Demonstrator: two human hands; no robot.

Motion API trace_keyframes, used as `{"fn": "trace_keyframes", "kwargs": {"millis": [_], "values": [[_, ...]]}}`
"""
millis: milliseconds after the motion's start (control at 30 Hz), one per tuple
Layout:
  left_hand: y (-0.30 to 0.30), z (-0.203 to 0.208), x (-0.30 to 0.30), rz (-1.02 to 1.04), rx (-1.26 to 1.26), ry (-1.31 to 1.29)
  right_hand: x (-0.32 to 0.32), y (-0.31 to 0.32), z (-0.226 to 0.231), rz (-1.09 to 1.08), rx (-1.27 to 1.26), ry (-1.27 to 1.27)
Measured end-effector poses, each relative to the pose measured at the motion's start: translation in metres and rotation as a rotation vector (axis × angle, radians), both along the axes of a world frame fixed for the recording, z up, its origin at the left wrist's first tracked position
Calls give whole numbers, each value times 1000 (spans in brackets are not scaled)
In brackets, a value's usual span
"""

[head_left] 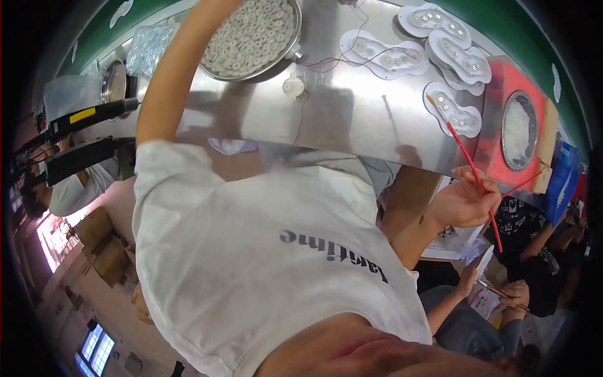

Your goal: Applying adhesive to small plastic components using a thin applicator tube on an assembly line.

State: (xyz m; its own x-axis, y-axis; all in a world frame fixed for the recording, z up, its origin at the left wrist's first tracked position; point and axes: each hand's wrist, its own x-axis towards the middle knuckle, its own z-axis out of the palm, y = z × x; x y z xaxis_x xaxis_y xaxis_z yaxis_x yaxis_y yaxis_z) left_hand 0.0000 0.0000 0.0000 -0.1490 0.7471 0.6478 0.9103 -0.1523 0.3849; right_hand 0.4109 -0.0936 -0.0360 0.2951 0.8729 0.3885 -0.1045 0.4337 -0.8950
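Note:
My right hand point(465, 201), at the right beyond the table's near edge, is closed around a slim red paintbrush point(462, 149). Its yellowish bristle tip lies over a white, footprint-shaped plastic piece point(466, 124) with small round discs on it. I cannot tell whether the bristles touch it. My left forearm point(171, 94) reaches up past a round metal pan point(298, 25) filled with small whitish rings; the left hand is beyond the top edge. Thin wires run from a small round white part point(293, 87) and across another footprint-shaped piece point(352, 47).
More footprint-shaped pieces point(433, 22) lie at the back right of the metal table point(251, 107). A red block point(490, 141) holds a round dish point(519, 132) of white material. Left stand a plastic bag point(147, 50) and metal bowl point(114, 81). A co-worker's hands point(466, 281) work lower right.

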Motion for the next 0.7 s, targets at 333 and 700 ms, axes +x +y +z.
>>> {"fn": "trace_keyframes", "kwargs": {"millis": [333, 700], "values": [[-167, -54, 104, 21, -621, 624, -25, -2, 4, 174, 73, 89], [-46, 23, 52, -152, -528, -157, -5, -1, 2, -6, -13, 18]]}}
